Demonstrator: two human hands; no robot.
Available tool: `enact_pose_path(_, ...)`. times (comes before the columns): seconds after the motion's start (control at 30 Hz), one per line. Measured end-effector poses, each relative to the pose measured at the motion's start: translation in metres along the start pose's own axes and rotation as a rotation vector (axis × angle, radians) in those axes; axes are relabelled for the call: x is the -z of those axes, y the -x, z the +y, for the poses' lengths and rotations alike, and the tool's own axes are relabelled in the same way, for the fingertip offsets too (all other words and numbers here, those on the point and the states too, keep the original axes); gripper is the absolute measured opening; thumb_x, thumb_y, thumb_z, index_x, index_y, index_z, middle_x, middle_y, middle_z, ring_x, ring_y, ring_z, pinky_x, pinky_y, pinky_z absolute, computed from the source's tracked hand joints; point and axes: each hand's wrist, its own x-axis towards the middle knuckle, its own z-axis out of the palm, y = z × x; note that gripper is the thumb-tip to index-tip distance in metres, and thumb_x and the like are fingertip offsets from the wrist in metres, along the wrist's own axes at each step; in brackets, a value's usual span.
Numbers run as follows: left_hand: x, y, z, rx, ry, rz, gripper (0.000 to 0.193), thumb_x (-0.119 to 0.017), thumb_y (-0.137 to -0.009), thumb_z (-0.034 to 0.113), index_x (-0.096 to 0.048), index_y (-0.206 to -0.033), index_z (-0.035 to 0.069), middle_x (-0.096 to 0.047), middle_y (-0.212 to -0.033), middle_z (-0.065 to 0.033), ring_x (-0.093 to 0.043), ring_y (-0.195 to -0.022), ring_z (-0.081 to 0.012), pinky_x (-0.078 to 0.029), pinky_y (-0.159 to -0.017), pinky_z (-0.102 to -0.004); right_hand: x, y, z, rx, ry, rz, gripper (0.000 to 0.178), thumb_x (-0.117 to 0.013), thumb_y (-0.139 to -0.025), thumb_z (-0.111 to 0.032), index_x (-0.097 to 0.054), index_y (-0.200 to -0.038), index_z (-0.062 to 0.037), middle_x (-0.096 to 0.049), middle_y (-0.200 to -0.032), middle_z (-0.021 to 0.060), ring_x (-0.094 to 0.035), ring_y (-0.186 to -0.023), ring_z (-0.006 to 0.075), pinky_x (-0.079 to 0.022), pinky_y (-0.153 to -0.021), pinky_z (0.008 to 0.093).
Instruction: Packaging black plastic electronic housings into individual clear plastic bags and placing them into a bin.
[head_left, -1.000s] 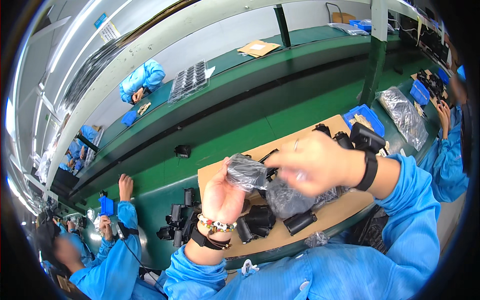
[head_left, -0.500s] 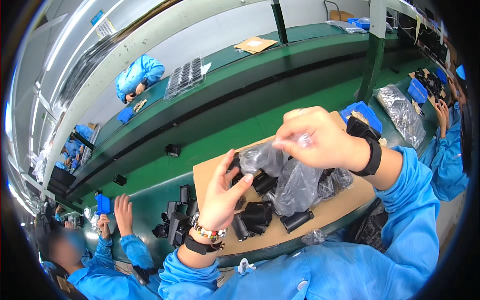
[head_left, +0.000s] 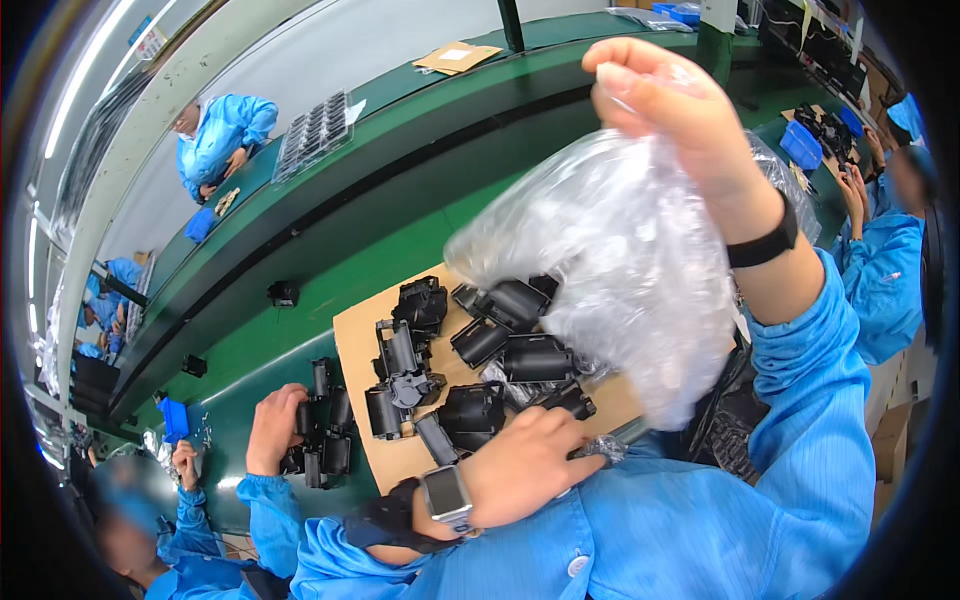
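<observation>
A crumpled clear plastic bag (head_left: 620, 270) hangs upright, pinched at its top, above a pile of black moulded plastic parts (head_left: 470, 370) lying jumbled and touching one another on a brown cardboard sheet (head_left: 360, 340).

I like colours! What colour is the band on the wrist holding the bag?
Black band, seen in the head view.

Single view, head-worn fisheye cam, looking steeply down and fwd over the wearer's blue sleeves. Very near: right hand (head_left: 668, 105) raised almost to the lens, left hand (head_left: 522, 462) low at the cardboard sheet (head_left: 352, 340). Green workbench (head_left: 400, 190) curves away toward the upper rim; straight edges bow. Dark vignette rings the frame.
</observation>
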Motion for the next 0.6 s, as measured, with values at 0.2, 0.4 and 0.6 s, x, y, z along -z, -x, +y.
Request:
enact_pose_path(0.2, -0.026, -0.033, -0.001, -0.164, -0.207, 0.062, 0.036, -0.052, -0.079, 0.014, -0.062, -0.112, 0.008, -0.057, -0.108, -0.0055, -0.051, -0.098, -0.0181, -0.036, -0.084, -0.0275, 0.02, 0.035, -0.027, -0.028, 0.288, -0.086, 0.027, -0.065, -0.087, -0.023, -0.063, -0.098, 0.0008, -0.053, -0.074, -0.0062, -0.045, -0.069, 0.0014, -0.036, -0.061, 0.0167)
enact_pose_path(0.4, -0.032, -0.041, -0.01, -0.107, -0.023, -0.053, 0.036, -0.057, -0.078, 0.013, -0.058, -0.113, 0.004, -0.059, -0.089, -0.0054, -0.053, -0.09, -0.0201, -0.039, -0.082, -0.0285, 0.04, 0.065, -0.035, -0.193, 0.459, -0.078, 0.019, -0.069, -0.082, -0.014, -0.065, -0.092, 0.0013, -0.061, -0.081, 0.0002, -0.053, -0.074, 0.0041, -0.042, -0.065, 0.0196)
enact_pose_path(0.6, -0.003, -0.017, -0.023, 0.204, 0.867, 0.24, 0.048, -0.062, -0.078, -0.003, -0.05, -0.125, 0.0, -0.057, -0.089, -0.005, -0.056, -0.083, -0.0118, -0.047, -0.074, -0.0232, 0.052, 0.076, -0.045, -0.271, 0.504, -0.273, 0.034, -0.075, -0.073, -0.008, -0.047, -0.055, -0.0035, -0.043, -0.051, -0.0041, -0.038, -0.05, 0.004, -0.027, -0.046, 0.0237)
